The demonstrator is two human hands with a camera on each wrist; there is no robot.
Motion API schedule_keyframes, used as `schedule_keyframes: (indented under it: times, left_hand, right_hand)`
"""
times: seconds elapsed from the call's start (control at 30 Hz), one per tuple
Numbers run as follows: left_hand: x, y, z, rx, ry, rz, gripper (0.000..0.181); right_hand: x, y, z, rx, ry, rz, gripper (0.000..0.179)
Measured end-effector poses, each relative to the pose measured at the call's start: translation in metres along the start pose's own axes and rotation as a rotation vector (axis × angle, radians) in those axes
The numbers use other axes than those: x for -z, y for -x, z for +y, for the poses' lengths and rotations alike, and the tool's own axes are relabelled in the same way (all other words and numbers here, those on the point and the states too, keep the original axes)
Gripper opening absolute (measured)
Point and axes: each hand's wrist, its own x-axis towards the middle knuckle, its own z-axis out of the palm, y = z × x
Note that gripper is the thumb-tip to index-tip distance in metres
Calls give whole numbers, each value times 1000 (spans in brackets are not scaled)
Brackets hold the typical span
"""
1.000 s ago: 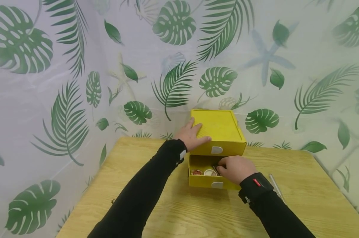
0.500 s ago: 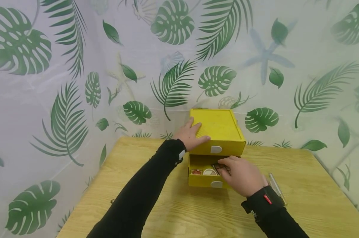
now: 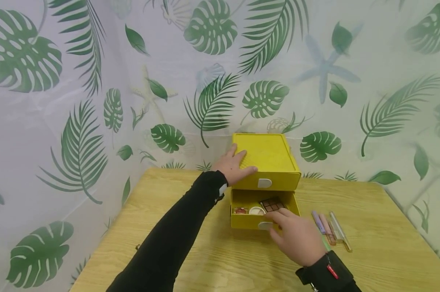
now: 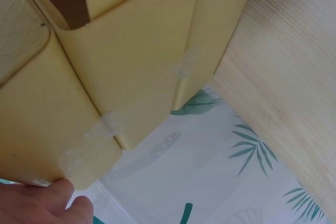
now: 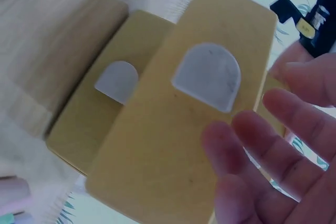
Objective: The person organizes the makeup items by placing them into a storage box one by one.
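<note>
A yellow drawer box (image 3: 265, 154) stands at the back of the table, one drawer (image 3: 247, 222) pulled out. My left hand (image 3: 233, 166) lies spread on the box's top left edge; in the left wrist view its fingertips (image 4: 62, 190) touch a taped corner. In the drawer lie a dark makeup palette (image 3: 272, 203), a white round item (image 3: 257, 211) and a small red item (image 3: 240, 211). My right hand (image 3: 296, 235) is at the drawer's front right, holding nothing, fingers loosely bent. The right wrist view shows these fingers beside the drawer front with its pale tab (image 5: 209, 77).
Several slim tubes and pens, among them a purple one (image 3: 318, 222) and a pink one (image 3: 326, 227), lie on the wooden table (image 3: 212, 263) to the right. A small dark bit (image 3: 138, 246) lies left. A leaf-print sheet (image 3: 169, 93) hangs behind.
My right hand has let go of the palette inside the drawer and drawn back toward me, uncovering the palette and the tubes on the right. My left hand has stayed on the box.
</note>
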Motion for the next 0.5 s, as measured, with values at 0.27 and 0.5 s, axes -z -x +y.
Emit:
schedule_keyframes:
  times: [0.27, 0.5]
  left_hand:
    - [1, -1, -1, -13, 11, 14, 79]
    - [-1, -1, -2, 5, 30, 9, 81]
  right_hand:
    - [-14, 8, -4, -13, 74, -3, 32]
    - [-26, 9, -4, -39, 3, -22, 43]
